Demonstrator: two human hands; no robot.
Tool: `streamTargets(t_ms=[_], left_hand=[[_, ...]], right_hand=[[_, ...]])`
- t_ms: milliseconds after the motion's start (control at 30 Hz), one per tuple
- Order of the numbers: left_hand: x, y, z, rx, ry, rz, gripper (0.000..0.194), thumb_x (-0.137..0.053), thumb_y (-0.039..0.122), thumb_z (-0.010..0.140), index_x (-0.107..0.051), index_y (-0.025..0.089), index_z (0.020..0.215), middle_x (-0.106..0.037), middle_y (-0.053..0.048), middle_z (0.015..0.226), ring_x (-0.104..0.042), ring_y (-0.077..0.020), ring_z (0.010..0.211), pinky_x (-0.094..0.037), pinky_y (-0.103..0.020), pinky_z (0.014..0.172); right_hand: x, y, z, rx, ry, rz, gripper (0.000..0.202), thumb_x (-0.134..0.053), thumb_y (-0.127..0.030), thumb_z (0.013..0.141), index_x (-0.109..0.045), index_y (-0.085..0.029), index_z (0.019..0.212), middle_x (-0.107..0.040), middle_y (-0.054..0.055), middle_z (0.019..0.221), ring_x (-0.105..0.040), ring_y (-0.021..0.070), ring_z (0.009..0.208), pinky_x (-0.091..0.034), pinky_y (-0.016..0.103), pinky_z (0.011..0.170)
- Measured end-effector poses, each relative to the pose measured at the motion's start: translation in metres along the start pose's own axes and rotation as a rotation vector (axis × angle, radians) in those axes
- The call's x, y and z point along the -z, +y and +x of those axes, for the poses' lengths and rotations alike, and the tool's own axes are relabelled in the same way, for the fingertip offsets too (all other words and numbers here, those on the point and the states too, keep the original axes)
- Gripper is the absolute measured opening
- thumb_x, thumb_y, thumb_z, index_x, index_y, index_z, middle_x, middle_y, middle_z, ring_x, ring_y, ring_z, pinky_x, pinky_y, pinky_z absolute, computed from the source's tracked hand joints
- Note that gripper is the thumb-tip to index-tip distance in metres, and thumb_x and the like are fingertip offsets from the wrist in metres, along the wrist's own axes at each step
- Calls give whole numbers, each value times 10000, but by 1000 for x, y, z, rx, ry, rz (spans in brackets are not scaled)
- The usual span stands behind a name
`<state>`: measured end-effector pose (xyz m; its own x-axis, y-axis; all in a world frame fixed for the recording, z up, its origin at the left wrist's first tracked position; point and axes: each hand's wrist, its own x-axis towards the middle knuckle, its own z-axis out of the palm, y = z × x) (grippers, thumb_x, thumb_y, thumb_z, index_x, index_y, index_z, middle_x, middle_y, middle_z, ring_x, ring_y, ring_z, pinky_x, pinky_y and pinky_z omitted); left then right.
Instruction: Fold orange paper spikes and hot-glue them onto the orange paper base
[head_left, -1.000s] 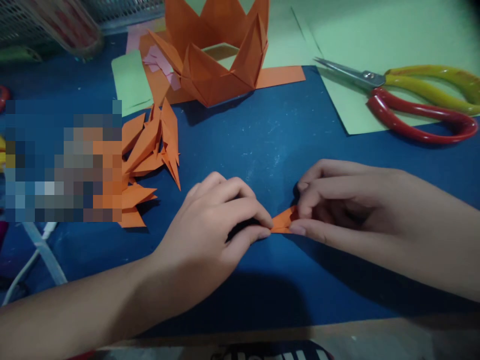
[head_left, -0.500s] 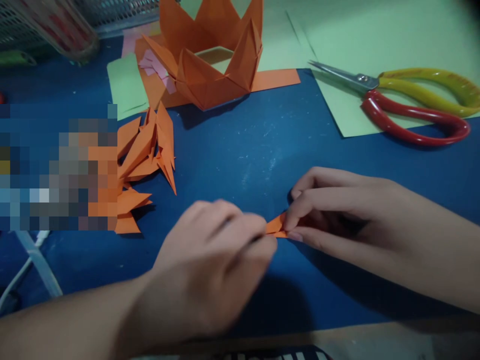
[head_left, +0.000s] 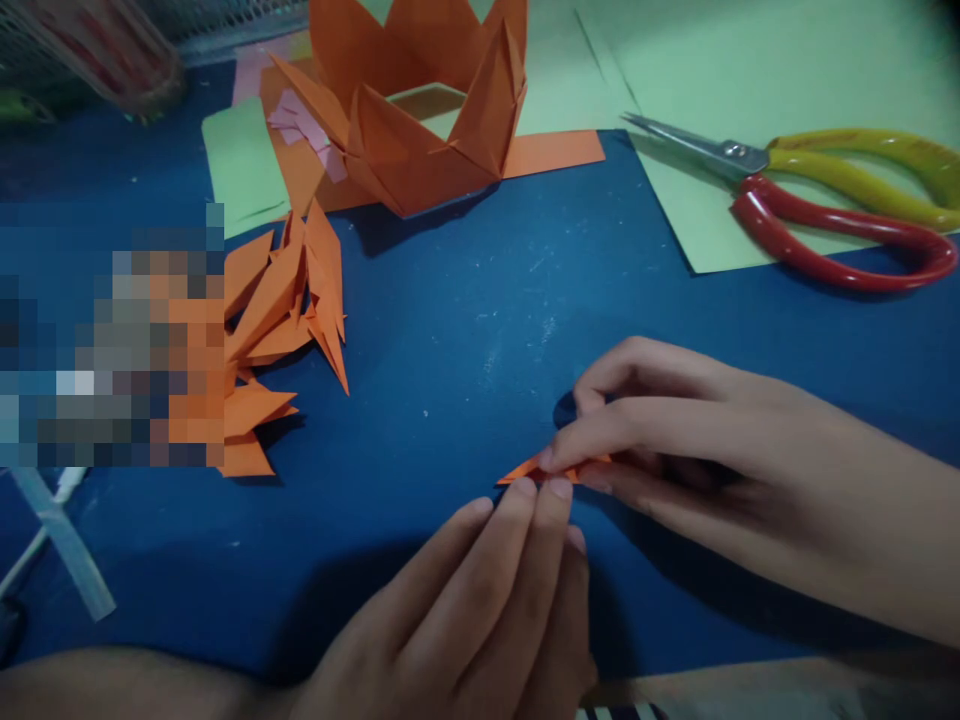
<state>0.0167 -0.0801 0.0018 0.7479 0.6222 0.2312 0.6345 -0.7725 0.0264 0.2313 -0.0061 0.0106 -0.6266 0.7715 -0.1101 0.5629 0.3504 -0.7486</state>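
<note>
A small folded orange paper piece [head_left: 517, 470] lies low over the blue table, partly covered by fingers. My right hand [head_left: 675, 430] pinches it from the right between thumb and bent fingers. From the near side, my left hand [head_left: 487, 590] presses its fingertips together on the paper's lower edge. Its thumb is partly hidden beside the index finger. To the left, several folded orange paper pieces [head_left: 281, 290] with pointed ends lie in a loose pile. Behind stands an orange paper crown-like ring [head_left: 435, 180] with tall points, made of joined folded pieces.
Red and yellow handled scissors [head_left: 757, 185] lie on light green paper sheets [head_left: 712, 70] at the back right. Pink paper scraps [head_left: 296, 120] and a green paper piece [head_left: 244, 165] are at the back left. A blurred patch covers the left edge, above a pale strip [head_left: 79, 560].
My left hand has let go of its pinch on the left end and moved nearer, fingertips now along the lower edge. The paper's left tip now shows. My right fingers have shifted slightly left.
</note>
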Motion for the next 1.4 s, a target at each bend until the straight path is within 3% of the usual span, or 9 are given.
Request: streamTargets(t_ms=[233,400,767,967,1100,1300,1400], left_hand=[[-3,2,-2,-46,-11,100,383,-425,314,955,-574,98,1234,-634,-96,1251,-542,-219,1222,-416,-311,1059],[-3,2,-3,-75,-34,128,401,-404,321,961,-570,77,1232,-629,-124,1256,-573,-236,1190,-451,-309,1023],[-3,5,-3,-44,-60,103,379,-444,279,931,-560,94,1241,-633,-118,1248,-548,-247,1217,-371,-361,1093],[-14,-1,-5,-63,101,127,418,-279,249,964,-583,109,1214,-638,-123,1229,-569,-233,1176,-395,-335,1010],[-17,-1,-6,-98,94,185,389,-329,255,948,-596,124,1198,-638,-122,1228,-575,-236,1163,-408,-319,962],[-20,7,-7,-7,112,221,369,-387,308,939,-564,133,1211,-607,-119,1268,-536,-240,1197,-360,-344,1031],[-16,8,-6,-33,48,226,388,-356,307,952,-538,131,1246,-586,-118,1299,-525,-241,1207,-362,-343,1024]], right_hand=[[0,4,-1,71,3,-53,251,-444,-273,925,-672,-329,1012,-558,33,1002,-589,120,751,-493,213,595],[2,6,-2,100,7,-83,214,-469,-277,903,-679,-290,938,-547,30,1000,-558,94,671,-470,204,540],[-1,7,-2,102,-12,-67,238,-431,-280,922,-663,-290,976,-568,47,1038,-601,122,732,-481,226,563],[1,5,-4,114,-40,-115,230,-425,-252,937,-653,-246,909,-566,36,1023,-595,102,751,-468,210,580],[2,3,-4,100,-76,-130,227,-414,-275,947,-634,-238,901,-572,37,1049,-616,118,809,-493,225,640],[0,10,-3,67,98,-116,186,-443,-309,932,-614,-279,864,-592,15,970,-594,102,694,-452,211,518],[1,15,-3,67,98,-69,109,-507,-308,895,-613,-286,884,-598,12,961,-574,95,660,-441,201,495]])
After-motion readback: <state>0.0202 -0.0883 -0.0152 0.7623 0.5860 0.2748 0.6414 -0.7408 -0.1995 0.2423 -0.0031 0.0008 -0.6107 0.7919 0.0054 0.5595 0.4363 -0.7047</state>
